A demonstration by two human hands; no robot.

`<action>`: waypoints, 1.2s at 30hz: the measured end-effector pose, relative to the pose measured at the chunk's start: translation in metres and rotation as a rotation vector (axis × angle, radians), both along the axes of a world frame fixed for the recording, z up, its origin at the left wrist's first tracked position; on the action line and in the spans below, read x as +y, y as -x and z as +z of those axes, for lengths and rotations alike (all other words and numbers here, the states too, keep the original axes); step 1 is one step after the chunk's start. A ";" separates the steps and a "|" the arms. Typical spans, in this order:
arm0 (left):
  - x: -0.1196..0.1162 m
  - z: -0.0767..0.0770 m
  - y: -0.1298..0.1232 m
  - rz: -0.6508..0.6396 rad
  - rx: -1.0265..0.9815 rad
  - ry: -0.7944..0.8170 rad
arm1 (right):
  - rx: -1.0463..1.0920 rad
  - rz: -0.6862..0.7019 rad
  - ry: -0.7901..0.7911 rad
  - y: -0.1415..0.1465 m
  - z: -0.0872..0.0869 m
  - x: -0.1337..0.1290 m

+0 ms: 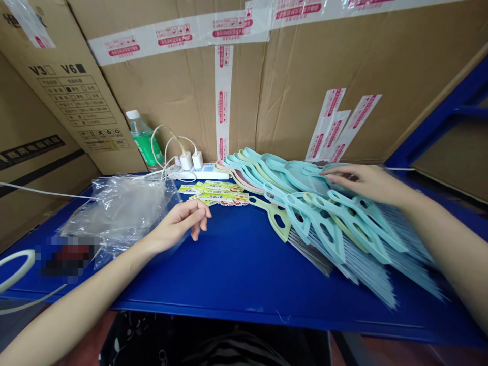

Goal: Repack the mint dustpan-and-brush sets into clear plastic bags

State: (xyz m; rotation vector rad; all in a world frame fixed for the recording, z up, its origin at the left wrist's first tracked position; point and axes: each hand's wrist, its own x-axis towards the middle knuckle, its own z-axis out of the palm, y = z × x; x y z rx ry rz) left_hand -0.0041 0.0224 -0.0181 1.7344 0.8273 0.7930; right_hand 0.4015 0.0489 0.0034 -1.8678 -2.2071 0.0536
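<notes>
My left hand (pixel 186 218) hovers over the blue table with its fingers loosely curled and apart, holding nothing. Just beyond it lie yellow-green printed cards (pixel 219 193). Over to the right, my right hand (pixel 358 179) reaches across the far end of a row of overlapping dustpans (pixel 301 173), mostly light blue with some green and pink. Its fingers are stretched out, the tips at a blue dustpan; whether they press on it I cannot tell. Below that hand lies a pile of small hand brushes (pixel 324 234), light blue and green, bristles pointing toward the lower right.
Clear plastic bags (pixel 122 208) lie on the left of the blue table (pixel 229 269). Behind them stand a green-labelled bottle (pixel 145 142) and a power strip (pixel 208 172) with white chargers and cables. Large cardboard boxes (pixel 171 91) wall off the back. A blurred-out dark object (pixel 68 258) sits at left.
</notes>
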 end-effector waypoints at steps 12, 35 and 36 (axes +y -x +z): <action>-0.003 0.002 0.001 -0.021 0.018 -0.016 | -0.151 0.252 0.210 0.057 0.017 0.037; -0.007 0.004 0.002 -0.057 0.077 -0.058 | -0.162 0.277 0.124 0.100 0.028 0.038; -0.007 0.004 0.002 -0.060 0.079 -0.060 | -0.167 0.286 0.130 0.098 0.028 0.037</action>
